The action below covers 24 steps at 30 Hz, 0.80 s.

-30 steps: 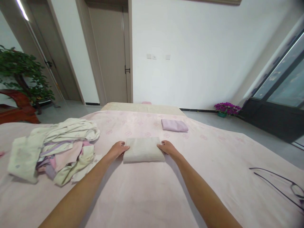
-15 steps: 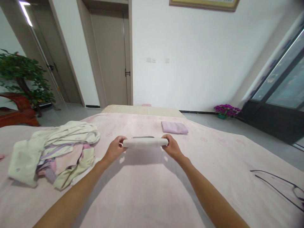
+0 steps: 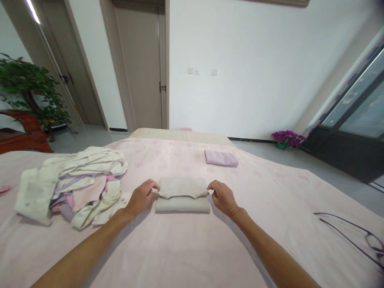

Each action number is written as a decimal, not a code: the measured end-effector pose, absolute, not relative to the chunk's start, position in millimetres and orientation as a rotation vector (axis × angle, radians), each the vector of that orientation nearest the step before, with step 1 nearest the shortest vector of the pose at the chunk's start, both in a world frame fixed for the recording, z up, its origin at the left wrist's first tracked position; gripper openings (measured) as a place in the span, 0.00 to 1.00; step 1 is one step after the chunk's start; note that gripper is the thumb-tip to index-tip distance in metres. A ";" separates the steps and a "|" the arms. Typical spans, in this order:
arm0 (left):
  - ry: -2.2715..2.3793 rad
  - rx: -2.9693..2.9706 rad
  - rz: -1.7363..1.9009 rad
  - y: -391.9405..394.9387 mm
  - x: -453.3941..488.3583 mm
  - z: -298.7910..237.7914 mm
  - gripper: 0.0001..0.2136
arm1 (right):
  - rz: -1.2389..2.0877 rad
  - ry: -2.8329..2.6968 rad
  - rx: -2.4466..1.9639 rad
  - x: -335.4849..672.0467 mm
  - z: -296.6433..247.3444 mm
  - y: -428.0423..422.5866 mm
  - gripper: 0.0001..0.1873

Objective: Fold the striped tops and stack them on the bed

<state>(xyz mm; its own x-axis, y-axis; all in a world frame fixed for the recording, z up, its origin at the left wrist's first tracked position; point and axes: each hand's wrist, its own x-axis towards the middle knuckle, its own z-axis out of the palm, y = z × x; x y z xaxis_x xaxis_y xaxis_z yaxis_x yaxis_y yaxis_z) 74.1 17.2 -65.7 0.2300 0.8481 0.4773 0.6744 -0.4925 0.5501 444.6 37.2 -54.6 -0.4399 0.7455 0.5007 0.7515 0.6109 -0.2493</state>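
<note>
A pale ribbed garment (image 3: 183, 205), folded into a flat rectangle, lies on the pink bedsheet (image 3: 186, 256). Its upper flap ends in a curved edge that crosses the middle of the bundle. At the flap's left corner, my left hand (image 3: 143, 197) is closed in a pinch on the cloth. The right corner is pinched between the thumb and fingers of my right hand (image 3: 223, 197). Beyond the garment, slightly to the right, rests a folded lilac cloth (image 3: 221, 158).
A heap of loose clothes (image 3: 87, 176), cream, pink and purple, spreads on the left. Eyeglasses (image 3: 372, 240) lie at the far right. Past the bed are a door (image 3: 139, 64), a wall, a leafy plant (image 3: 27, 88) and purple flowers (image 3: 288, 138).
The garment was held edge-on above the sheet as a narrow roll; now it lies lower and flat on the sheet, its flap visible. Both hands have come down with it, still gripping its sides.
</note>
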 end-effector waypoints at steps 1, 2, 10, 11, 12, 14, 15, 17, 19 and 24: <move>1.492 2.185 1.172 19.9 77.6 -62.1 0.16 | -0.008 -2.217 -1.176 439.2 -48.1 37.9 0.19; 1.527 2.092 1.224 22.7 82.0 -59.1 0.16 | 0.003 -2.195 -1.162 432.2 -41.8 38.0 0.18; 1.536 2.077 1.073 14.7 112.8 -55.7 0.15 | 0.033 -2.547 -1.096 389.3 -53.0 19.5 0.28; 1.531 2.149 1.000 9.2 113.1 -56.3 0.15 | 0.041 -2.580 -1.112 390.7 -59.5 16.1 0.28; 1.532 2.217 0.937 3.3 112.8 -56.8 0.15 | 0.044 -2.600 -1.123 392.9 -64.9 12.9 0.29; 1.534 2.353 0.844 -8.0 111.0 -57.5 0.13 | 0.044 -2.618 -1.139 397.7 -69.9 7.2 0.29; 1.534 2.418 0.813 -12.9 110.1 -57.8 0.11 | 0.049 -2.622 -1.149 399.4 -69.2 4.8 0.29; 1.525 2.531 0.763 -20.3 109.1 -59.2 0.12 | 0.067 -2.631 -1.176 399.7 -62.4 1.1 0.27; 1.524 2.601 0.746 -24.6 109.9 -62.5 0.16 | 0.077 -2.631 -1.213 395.4 -52.4 -1.3 0.25; 1.569 2.619 0.879 -27.3 116.1 -74.2 0.17 | 0.108 -2.618 -1.168 369.0 -43.8 -4.6 0.39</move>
<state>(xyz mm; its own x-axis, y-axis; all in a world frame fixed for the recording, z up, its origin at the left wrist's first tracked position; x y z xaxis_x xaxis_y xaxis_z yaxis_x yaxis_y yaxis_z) 116.1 -27.3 -74.2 0.3592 0.8042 0.4735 0.8238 -0.5116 0.2440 369.0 -4.6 -43.8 -0.6376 0.7394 0.2161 0.7191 0.6719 -0.1774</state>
